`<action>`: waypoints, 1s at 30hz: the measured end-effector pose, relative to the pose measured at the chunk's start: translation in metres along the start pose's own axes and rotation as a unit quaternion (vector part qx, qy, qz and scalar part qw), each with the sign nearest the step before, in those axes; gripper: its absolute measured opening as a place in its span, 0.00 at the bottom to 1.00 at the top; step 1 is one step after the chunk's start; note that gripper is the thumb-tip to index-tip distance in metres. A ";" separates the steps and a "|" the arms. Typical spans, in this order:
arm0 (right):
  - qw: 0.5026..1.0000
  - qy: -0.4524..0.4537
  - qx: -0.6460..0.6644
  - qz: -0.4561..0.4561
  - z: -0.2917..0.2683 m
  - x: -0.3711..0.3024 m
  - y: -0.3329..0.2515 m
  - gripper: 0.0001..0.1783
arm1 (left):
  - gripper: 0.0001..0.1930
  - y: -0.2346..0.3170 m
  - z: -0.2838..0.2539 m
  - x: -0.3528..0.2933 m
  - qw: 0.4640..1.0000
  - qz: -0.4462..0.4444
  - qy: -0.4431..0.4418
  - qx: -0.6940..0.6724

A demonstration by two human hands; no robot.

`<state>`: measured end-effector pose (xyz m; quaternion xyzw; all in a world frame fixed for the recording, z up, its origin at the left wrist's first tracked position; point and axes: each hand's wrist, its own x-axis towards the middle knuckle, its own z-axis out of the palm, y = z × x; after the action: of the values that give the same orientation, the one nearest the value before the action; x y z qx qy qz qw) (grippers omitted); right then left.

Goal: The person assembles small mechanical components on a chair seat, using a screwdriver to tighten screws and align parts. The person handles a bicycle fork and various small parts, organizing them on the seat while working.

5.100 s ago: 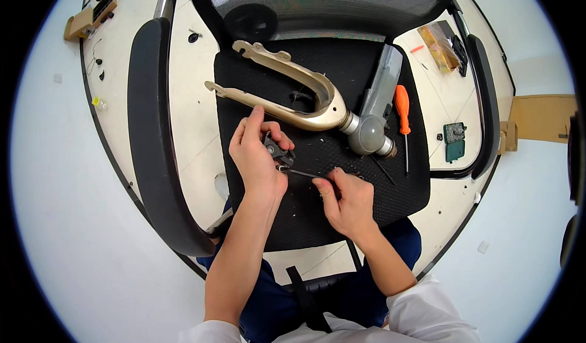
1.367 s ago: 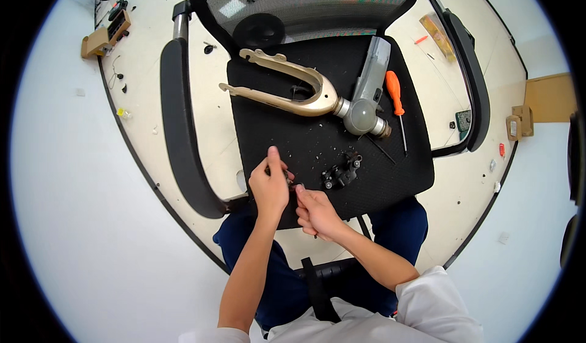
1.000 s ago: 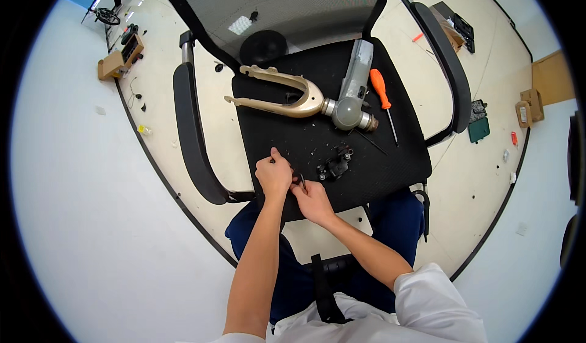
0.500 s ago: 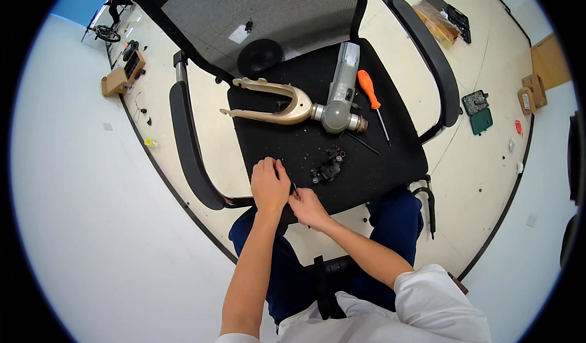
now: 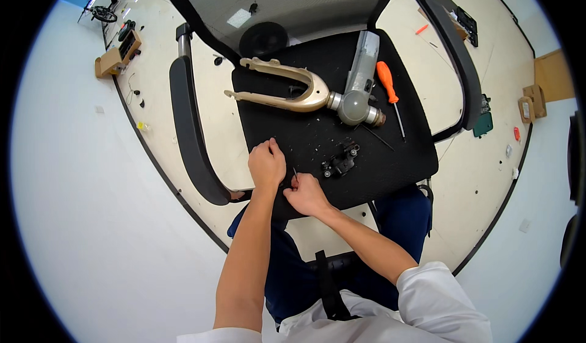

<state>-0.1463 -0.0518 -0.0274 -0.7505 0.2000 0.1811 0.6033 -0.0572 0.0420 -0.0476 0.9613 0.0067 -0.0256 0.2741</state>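
Over the front left of the black chair seat point(image 5: 390, 160), my left hand point(image 5: 267, 163) is closed with its fingertips curled. What it holds, if anything, is hidden. Just to its right, my right hand point(image 5: 307, 195) pinches a thin metal rod point(image 5: 295, 171) whose tip points up. A small black mechanical part, seemingly a bicycle brake caliper point(image 5: 340, 162), lies beyond the right hand. Farther back rests a gold bicycle fork point(image 5: 314, 96) joined to a grey tube piece point(image 5: 362, 62). An orange-handled screwdriver point(image 5: 387, 80) and a thin dark rod point(image 5: 379, 138) lie to the right.
Armrests point(image 5: 194, 129) flank the seat, and a mesh backrest point(image 5: 293, 4) rises behind with a round black pad point(image 5: 262, 39) before it. Small crumbs dot the seat. On the floor are an open cardboard box point(image 5: 110, 61), a green case point(image 5: 483, 124) and brown boxes point(image 5: 535, 99).
My hands have come slightly apart, the left shifting up and away from the right. The view has shifted a little, so the chair and parts appear farther right.
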 end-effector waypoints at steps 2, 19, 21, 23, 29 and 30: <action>1.000 0.005 -0.002 -0.004 0.003 0.000 0.006 0.09 | 0.17 -0.002 0.001 0.000 1.000 0.009 -0.002 -0.008; 0.937 -0.090 0.307 0.140 -0.020 -0.045 0.002 0.17 | 0.16 0.036 -0.022 -0.036 0.998 0.043 -0.017 -0.041; 0.914 -0.076 0.363 0.165 -0.029 -0.071 0.009 0.18 | 0.14 0.057 -0.022 -0.060 0.997 0.028 -0.039 -0.068; 0.903 -0.040 0.388 0.180 -0.038 -0.093 0.018 0.18 | 0.08 0.070 -0.013 -0.081 0.993 0.048 -0.058 -0.096; 0.863 0.049 0.461 0.201 -0.085 -0.122 0.041 0.17 | 0.06 0.124 0.031 -0.116 0.977 0.179 -0.030 -0.116; 0.858 0.054 0.472 0.195 -0.092 -0.123 0.043 0.17 | 0.07 0.134 0.037 -0.117 0.970 0.208 -0.022 -0.128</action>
<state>-0.2713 -0.1402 0.0190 -0.3304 0.4359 0.1376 0.8258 -0.1723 -0.0911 -0.0026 0.8978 -0.1958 0.0117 0.3944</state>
